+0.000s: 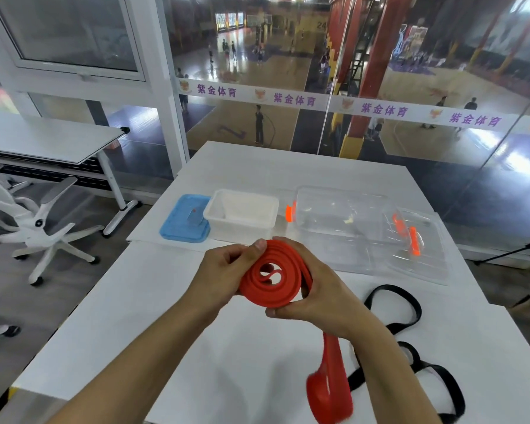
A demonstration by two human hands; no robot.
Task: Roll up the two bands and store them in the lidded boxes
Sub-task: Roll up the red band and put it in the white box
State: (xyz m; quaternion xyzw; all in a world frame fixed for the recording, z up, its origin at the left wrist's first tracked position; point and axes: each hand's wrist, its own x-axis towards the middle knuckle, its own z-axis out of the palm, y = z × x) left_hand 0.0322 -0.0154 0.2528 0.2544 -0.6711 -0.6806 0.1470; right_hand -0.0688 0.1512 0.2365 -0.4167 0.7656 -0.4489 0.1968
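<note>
— Left hand [224,272] first: what is it doing?

— I have it closed around the left side of the red band's [273,276] coil, thumb pressed on the top edge, so the turns already wound can't spring loose. The coil is held in the air above the middle of the white table [166,301].

— And further left, at the back?

— A blue lid [184,223] lies flat near the far-left edge, touching the white box [242,215], which stands open beside it, ready to take a roll, I'd judge.

— Then the right hand [315,293]?

— Closed on the coil's right and lower rim, fingers cupped under it. The unrolled tail of the red band drops below that wrist toward the near edge, so the rolling is only partly done.

— Anything to the right?

— A clear box [340,215] with orange clips sits at the far-right side, its clear lid [419,246] lying just beside it. Nearer, along the right edge, the black band [410,304] sprawls loose and unrolled, apart from both hands. Neither box holds a band yet.
</note>
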